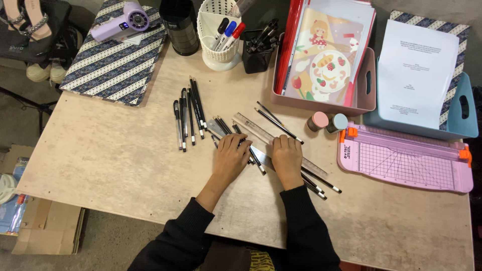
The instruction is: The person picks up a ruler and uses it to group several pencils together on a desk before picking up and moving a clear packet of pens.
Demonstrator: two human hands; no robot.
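**Two hands flat on a heap of pens and rulers**

Head view: at the table's centre both hands lie palm-down, side by side but apart. The left hand (231, 155) rests with fingers spread on the loose pens (253, 150); the right hand (287, 156) presses on the clear ruler (261, 131) that crosses them. Neither is clamped on anything. A tidier row of black pens (189, 116) lies at ten o'clock from the left hand.

To my eye, the round pens could roll under those flat palms and scatter; the ones poking out at four o'clock of the right hand point toward the near table edge.

Containers: at twelve o'clock, a white perforated cup (219, 35) holds markers, and a black pot (256, 52) beside it holds dark pens. At one o'clock a pink bin (369, 83) holds illustrated sheets and a red folder. At two o'clock a blue bin (464, 108) holds white printed papers. A pink paper trimmer (406, 158) sits at three o'clock, two small capped jars (327, 122) just beside it.
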